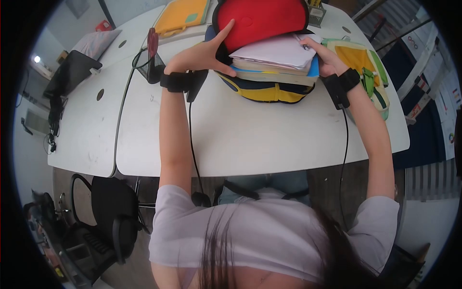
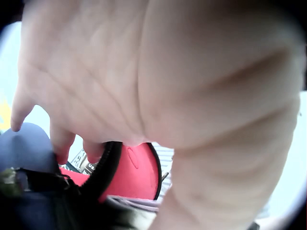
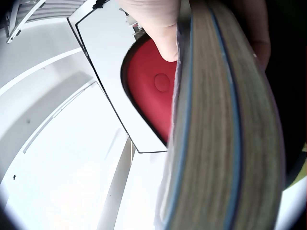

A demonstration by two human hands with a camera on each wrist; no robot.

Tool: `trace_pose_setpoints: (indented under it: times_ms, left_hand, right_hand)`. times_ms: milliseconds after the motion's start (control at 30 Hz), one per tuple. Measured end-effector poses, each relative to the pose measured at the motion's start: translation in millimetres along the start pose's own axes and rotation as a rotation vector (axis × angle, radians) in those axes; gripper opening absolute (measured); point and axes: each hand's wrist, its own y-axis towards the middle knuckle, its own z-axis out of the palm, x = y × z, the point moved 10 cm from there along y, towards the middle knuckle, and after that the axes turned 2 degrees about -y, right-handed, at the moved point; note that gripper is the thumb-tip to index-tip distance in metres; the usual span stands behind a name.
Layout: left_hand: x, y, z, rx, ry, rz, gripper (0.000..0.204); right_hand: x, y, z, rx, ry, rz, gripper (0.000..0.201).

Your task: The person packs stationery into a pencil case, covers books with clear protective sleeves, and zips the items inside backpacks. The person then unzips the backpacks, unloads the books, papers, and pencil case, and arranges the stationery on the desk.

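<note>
A backpack (image 1: 276,94) with navy and yellow parts lies on the table, its red-lined flap (image 1: 262,23) folded back. A stack of thick books (image 1: 274,74), topped by white papers (image 1: 276,50), sits in its opening. My right hand (image 1: 328,58) grips the stack's right side, thumb on top and fingers underneath; the page edges (image 3: 211,120) fill much of the right wrist view. My left hand (image 1: 199,57) is spread at the bag's left edge, one digit up against the red flap and another beside the books. In the left wrist view its fingertips (image 2: 62,155) reach the bag's dark rim.
On the right lies a green and yellow bag (image 1: 370,67). A mesh holder (image 1: 154,70) stands left of the backpack, an orange folder (image 1: 180,17) behind it. Further left are a black screen (image 1: 72,72) and cables. A black chair (image 1: 108,212) stands below the table edge.
</note>
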Motion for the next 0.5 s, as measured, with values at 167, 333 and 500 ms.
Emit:
trace_pose_setpoints:
  times_ms: [167, 333, 500]
  left_hand:
    - [-5.7, -0.9, 1.9, 0.001, -0.095, -0.047, 0.107]
    - [-26.5, -1.5, 12.1, 0.027, 0.01, 0.052, 0.105]
    - [-43.3, -7.4, 19.6, -0.074, 0.318, 0.145, 0.113]
  right_hand:
    - [7.2, -4.8, -11.8, 0.079, -0.005, -0.024, 0.043]
    - [6.0, 1.8, -15.9, 0.048, -0.022, 0.034, 0.045]
    - [12.2, 1.2, -16.8, -0.021, -0.003, 0.047, 0.035]
